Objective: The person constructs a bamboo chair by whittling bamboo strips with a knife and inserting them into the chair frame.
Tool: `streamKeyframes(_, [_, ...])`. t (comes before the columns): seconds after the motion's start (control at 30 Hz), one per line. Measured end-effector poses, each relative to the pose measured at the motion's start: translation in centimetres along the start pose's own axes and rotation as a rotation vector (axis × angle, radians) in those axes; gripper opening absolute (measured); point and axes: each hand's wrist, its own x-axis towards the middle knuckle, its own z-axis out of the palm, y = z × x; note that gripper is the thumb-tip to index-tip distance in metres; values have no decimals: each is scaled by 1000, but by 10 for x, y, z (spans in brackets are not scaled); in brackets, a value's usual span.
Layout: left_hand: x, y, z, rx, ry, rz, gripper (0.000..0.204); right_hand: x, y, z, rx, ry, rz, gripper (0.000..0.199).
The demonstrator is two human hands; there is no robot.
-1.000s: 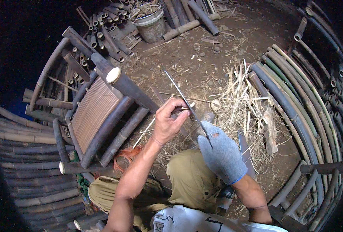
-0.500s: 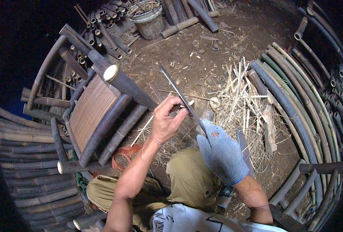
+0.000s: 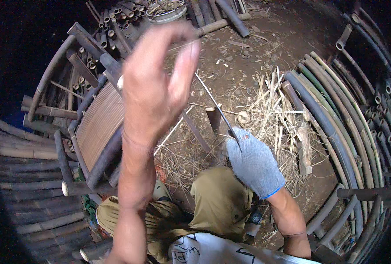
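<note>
My right hand (image 3: 256, 160), in a grey knit glove with a small hole, is wrapped round a long, narrow knife (image 3: 213, 99). Its blade points up and away to the left. Above the bamboo chair's edge, my bare left hand (image 3: 153, 83) is raised close to the camera and smeared by motion. Its thumb and fingers curve toward each other, and what lies between them is unclear. A short dark bamboo piece (image 3: 213, 119) with a pale cut end stands just left of the blade. Beside it a flat dark strip (image 3: 196, 132) slants over the shavings.
A bamboo chair (image 3: 100, 123) with a slatted seat stands at left. Pale shavings (image 3: 270, 110) heap up on the dirt floor at right, beside long bamboo poles (image 3: 336, 110). Cut bamboo tubes (image 3: 116, 17) and a bucket (image 3: 166, 16) of scraps sit at the back.
My left hand has left the knife and bamboo, rising up and to the left toward the camera. The bamboo piece now shows. My right hand has shifted slightly, still holding the knife.
</note>
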Motion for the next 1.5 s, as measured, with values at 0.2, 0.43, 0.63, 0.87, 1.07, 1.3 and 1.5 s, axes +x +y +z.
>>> streamKeyframes(0.2, [-51,-109,109,241,-894,-127,43,29,10,33,135,-106,81,25])
streamKeyframes(0.43, [-27,-94,76,-75,-775,-523,57,44,39,46,143,-55,169,31])
streamKeyframes(0.63, [-69,-80,83,208,-520,-214,35,73,41,56,91,-4,134,29])
streamKeyframes(0.87, [-77,-92,95,301,-392,-41,33,73,57,77,66,-88,126,33])
streamKeyframes(1.07, [-78,-103,92,306,-372,2,33,29,85,126,-74,-240,151,24])
streamKeyframes(1.3, [-78,-121,83,353,-370,-43,30,38,98,157,57,-213,271,30])
streamKeyframes(1.5, [-83,-122,83,367,-372,-39,30,29,122,179,-10,-379,305,33])
